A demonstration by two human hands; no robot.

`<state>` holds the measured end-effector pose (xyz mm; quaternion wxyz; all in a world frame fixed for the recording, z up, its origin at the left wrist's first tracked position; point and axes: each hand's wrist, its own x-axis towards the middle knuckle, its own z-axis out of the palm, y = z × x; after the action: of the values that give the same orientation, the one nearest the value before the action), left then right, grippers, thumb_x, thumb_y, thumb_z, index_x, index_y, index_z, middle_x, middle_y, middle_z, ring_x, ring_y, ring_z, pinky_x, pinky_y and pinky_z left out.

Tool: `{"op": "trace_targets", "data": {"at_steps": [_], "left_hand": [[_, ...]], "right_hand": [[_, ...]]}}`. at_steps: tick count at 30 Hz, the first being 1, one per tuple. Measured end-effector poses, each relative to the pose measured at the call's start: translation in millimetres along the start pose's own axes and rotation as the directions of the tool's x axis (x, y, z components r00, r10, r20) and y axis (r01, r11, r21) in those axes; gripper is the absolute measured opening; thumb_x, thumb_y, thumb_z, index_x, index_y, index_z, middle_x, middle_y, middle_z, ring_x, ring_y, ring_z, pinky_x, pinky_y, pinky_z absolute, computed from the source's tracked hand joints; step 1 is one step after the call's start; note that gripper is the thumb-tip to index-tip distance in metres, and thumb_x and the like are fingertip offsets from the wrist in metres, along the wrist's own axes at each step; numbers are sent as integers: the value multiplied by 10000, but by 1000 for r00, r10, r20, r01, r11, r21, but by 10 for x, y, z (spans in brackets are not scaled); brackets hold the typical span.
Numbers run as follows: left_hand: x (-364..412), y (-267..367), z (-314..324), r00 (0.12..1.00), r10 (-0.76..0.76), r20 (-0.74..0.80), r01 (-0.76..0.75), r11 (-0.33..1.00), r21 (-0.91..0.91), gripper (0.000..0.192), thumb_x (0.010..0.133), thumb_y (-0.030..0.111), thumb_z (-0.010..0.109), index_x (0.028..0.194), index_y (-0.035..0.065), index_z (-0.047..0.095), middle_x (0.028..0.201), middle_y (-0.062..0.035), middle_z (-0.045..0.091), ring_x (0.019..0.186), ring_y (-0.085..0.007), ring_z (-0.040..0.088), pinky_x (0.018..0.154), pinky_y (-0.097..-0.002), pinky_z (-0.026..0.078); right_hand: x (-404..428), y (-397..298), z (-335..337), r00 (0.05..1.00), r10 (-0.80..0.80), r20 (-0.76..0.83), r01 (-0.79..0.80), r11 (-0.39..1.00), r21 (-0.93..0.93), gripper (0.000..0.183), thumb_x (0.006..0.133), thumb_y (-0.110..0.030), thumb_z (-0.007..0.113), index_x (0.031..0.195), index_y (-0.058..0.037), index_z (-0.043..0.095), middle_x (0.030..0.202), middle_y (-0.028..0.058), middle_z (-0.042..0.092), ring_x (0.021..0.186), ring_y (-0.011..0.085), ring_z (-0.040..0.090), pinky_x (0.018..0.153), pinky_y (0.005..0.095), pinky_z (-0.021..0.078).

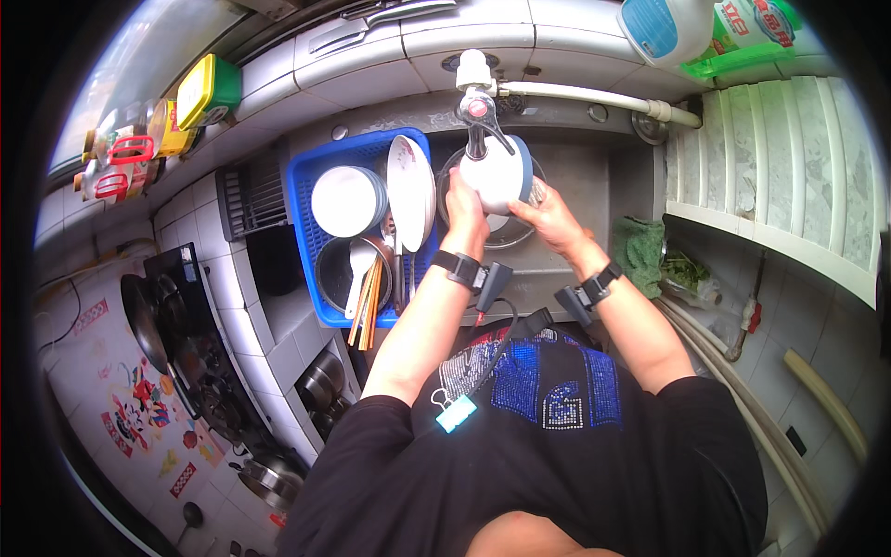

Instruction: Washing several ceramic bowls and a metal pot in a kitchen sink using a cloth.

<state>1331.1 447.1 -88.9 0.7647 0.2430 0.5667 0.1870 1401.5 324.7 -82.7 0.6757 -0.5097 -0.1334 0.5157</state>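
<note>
Under the spout of the tap I hold a white bowl with a blue outer side, tilted on its edge. My left hand grips its near left side. My right hand holds its lower right rim, the thumb on the white surface. Below the bowl, a round metal basin stands in the stainless steel sink, partly hidden by my hands and the bowl. Whether water is running I cannot tell.
Left of the sink, a blue plastic basket holds stacked bowls, upright plates, a dark pot and chopsticks. A green cloth hangs at the sink's right edge. A knife lies on the tiled ledge behind.
</note>
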Motion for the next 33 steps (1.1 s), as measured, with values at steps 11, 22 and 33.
{"op": "trace_targets", "data": {"at_steps": [11, 22, 33], "left_hand": [[58, 141, -22, 999, 41, -9, -42, 962, -271, 523, 972, 401, 340, 1161, -34, 562, 1068, -143, 640, 954, -262, 638, 863, -359, 495], [-138, -6, -10, 972, 160, 174, -206, 935, 290, 569, 923, 438, 540, 1209, -50, 479, 1098, -130, 583, 1002, -190, 548, 847, -333, 447], [-244, 143, -301, 986, 16, 164, -70, 942, 327, 471, 814, 297, 548, 1139, -41, 498, 1023, -173, 590, 894, -262, 613, 669, -380, 545]], "right_hand": [[-67, 55, 289, 998, -23, -54, 32, 986, 167, 431, 869, -87, 654, 1263, -13, 496, 1187, 30, 594, 1078, 112, 548, 949, 278, 434], [-137, -283, 316, 984, -164, 71, 136, 428, -893, 206, 793, -13, 587, 998, -16, 584, 910, 224, 623, 834, 388, 629, 697, 444, 512], [27, -147, -56, 816, -245, 524, 477, -227, -849, 306, 797, -101, 538, 1088, -75, 629, 1225, 129, 580, 1209, 317, 508, 1055, 440, 371]]}}
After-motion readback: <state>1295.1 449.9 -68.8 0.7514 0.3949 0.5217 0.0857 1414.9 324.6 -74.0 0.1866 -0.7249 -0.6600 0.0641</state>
